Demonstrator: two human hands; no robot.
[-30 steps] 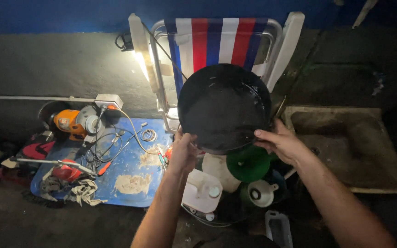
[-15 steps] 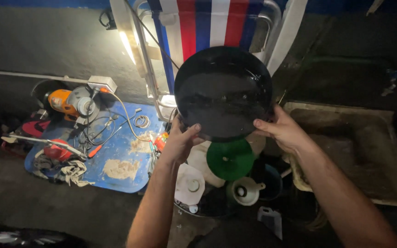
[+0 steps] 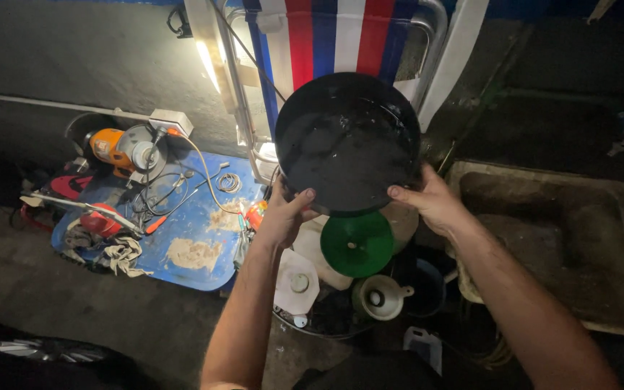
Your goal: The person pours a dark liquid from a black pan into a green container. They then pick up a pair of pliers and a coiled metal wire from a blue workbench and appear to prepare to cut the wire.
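Dim concrete floor (image 3: pixel 74 318) is swallowing most detail. Your left hand (image 3: pixel 283 217) and right hand (image 3: pixel 431 202) are gripping a black pan (image 3: pixel 348 141) by its lower rim, hiding part of the green funnel (image 3: pixel 357 244) beneath; a blue board (image 3: pixel 196 238) is lying left.

- Round pan (image 3: pixel 348 144): glossy black.
- Funnel (image 3: pixel 357 244) at its 6 o'clock: bright green.
- Folding chair (image 3: pixel 341 36) at 12 o'clock: red, white and blue stripes.
- Board (image 3: pixel 189 245) at 9 o'clock: blue, tan patches.
- Grinder (image 3: pixel 110 146): orange.
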